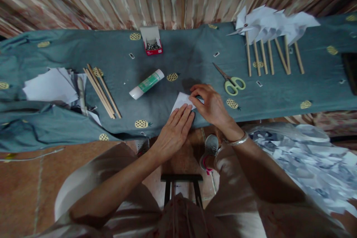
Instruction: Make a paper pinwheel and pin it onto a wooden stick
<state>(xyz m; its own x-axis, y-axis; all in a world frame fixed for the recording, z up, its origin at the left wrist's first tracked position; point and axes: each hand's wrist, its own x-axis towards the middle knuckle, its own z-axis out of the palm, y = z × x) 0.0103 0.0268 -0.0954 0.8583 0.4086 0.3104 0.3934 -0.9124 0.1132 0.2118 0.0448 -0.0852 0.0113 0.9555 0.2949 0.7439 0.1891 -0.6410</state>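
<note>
- At far left I see a loose stack of white paper sheets (pixel 50 87) lying on the grey-blue cloth printed with yellow pineapples (pixel 83 50) that covers the low table.
- Just beside the stack, a bundle of thin wooden sticks (pixel 102 91) lies at a slant.
- Nearer the middle, a white glue stick with a green label (pixel 147 83) lies on its side; behind it a small red-and-white cardboard box of metal pins (pixel 152 42) stands open.
- The left hand (pixel 174 132) lies flat, fingers straight and together, pressing on the near edge of a small white folded sheet of paper (pixel 181 101) at the table's front edge.
- The right hand (pixel 212 106), a silver bangle (pixel 237 141) on its wrist, has its fingers curled, the tips pinching the sheet's right edge.
- Just right of that hand lie green-handled scissors (pixel 231 81), their blades closed.
- Farther right, white paper pinwheels on wooden sticks (pixel 267 33) lie in a row.
- Below them, I see a heap of white paper scraps (pixel 306 156) on the floor.
</note>
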